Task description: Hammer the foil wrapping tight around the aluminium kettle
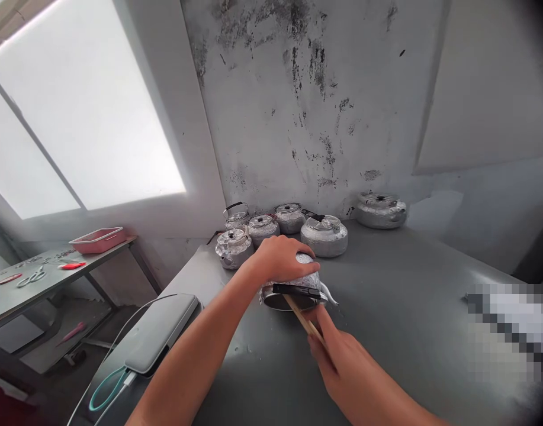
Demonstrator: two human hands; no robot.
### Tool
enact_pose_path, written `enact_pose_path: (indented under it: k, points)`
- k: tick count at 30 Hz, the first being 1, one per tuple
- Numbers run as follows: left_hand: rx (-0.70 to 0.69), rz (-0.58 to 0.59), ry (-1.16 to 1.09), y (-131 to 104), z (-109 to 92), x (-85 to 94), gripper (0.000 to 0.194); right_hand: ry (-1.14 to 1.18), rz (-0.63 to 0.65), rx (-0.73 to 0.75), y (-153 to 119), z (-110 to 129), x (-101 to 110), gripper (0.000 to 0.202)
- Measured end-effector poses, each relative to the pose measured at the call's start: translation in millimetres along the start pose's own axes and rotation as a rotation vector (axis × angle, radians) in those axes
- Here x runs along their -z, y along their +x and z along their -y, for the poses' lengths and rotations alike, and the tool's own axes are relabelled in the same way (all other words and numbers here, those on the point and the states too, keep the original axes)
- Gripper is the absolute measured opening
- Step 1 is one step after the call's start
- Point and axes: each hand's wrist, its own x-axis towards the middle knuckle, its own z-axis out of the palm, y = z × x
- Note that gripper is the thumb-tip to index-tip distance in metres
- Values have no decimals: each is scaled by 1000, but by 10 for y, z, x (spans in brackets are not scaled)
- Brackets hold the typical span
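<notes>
Grubby grey wall (271, 118) with black flaky patches behind everything, plain grey table (386, 331) in front; five silvery kettles (324, 242) bunched near the back, plus another kettle (380, 216) sitting further right by the wall. Kettle in hand (310, 275) is mid-table, tipped over so its open mouth faces the person; its black handle (293, 290) lies across the opening and the spout (328, 294) pokes out right. Left hand (285, 257) is draped over the body, fingers curved round it; right hand (337, 349) is wrapped around a wooden stick (300, 313) whose far end goes into the mouth, tip hidden; can't tell whether those fingers touch the rim too; grey power bank (164, 331) lies left, cables attached.
</notes>
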Motion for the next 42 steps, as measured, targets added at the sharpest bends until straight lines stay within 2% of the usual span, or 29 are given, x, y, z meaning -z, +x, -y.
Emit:
enact_pose_path:
  k: [3,7,11,18,21,27,30,36,42]
  points:
    - [4,5,-1,-2,-12,9,43,12,6,-3,-5,-7,-11,38]
    - [9,2,-4,-5,-19,14,43,31,-63,35,-21,-3,-32,32]
    - [5,3,7,2,-8,-1,44,18,-15,1,-21,-4,-31,34]
    - [-4,-9,4,9,-3,-14,42,68,-15,-3,-9,26,-5,43]
    - [2,4,-1,-4,-25,5,42,58,-6,-23,-4,16,-21,40]
    - [-6,2,9,-5,-31,1,43,82,-81,40,-26,69,-15,45]
    - [-8,-4,12,7,-15,-19,43,62,-43,0,-23,63,-18,45]
    - [-23,-17,8,13,3,-35,43,96,-84,-30,-2,1,-45,42]
    - [-25,-23,10,9,5,-40,42,73,-32,-64,7,9,-35,43]
